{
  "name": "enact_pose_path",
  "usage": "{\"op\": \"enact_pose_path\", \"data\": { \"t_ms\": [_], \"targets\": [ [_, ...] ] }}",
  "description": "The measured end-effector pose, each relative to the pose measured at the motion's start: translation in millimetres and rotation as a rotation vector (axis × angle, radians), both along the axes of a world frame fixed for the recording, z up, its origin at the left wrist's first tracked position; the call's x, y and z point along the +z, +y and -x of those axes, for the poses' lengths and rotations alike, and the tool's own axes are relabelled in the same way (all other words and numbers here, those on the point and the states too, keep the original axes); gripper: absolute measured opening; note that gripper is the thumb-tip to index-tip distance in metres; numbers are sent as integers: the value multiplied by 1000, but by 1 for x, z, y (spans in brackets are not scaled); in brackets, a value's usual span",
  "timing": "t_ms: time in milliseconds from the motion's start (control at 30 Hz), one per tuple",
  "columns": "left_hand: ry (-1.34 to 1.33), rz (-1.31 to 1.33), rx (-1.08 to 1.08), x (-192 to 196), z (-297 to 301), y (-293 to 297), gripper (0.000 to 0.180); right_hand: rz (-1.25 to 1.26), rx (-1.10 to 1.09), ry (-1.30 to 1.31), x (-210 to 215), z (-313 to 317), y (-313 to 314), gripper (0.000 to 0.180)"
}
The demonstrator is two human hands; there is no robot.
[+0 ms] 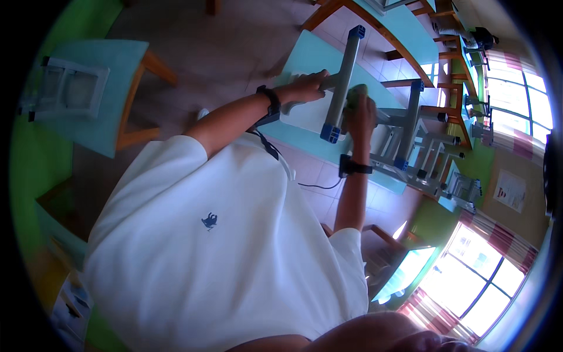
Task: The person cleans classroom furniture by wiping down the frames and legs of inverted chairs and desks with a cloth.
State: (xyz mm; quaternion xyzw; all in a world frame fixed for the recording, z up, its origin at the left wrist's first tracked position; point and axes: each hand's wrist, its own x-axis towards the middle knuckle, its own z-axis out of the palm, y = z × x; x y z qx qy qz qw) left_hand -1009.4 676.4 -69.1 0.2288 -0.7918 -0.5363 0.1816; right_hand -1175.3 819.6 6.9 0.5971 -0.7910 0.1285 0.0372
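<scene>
upturned grey chair on blue table, hands gripping, more chairs nr

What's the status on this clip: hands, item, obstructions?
Left hand gripping upturned grey chair frame. Right hand pressing green cloth on leg. Light blue table underneath; nothing blocking.

The right hand is covering most of a green cloth beside the grey chair leg, hiding the fingers' grip.

Bright window glare, perhaps overexposed; heavy fisheye bending, dark rim.
</scene>
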Motion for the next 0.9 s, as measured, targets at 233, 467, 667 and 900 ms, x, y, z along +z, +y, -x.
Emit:
{"op": "enact_pose_path", "data": {
  "t_ms": [233, 467, 667, 900],
  "targets": [
    [27, -30, -148, 9, -6, -8, 53, -23, -375, -11, -10, 62, 12, 46],
    [-59, -10, -152, 11, -4, -11, 52, 293, -352, 19, -28, 4, -20, 43],
    [-112, -36, -273, 10, -3, -21, 56, 110, -117, -238, -11, -12, -23, 50],
    [-22, 36, -205, 4, -2, -21, 50, -87, -238, -355, -3, 57, -6, 53]
  ]
}}
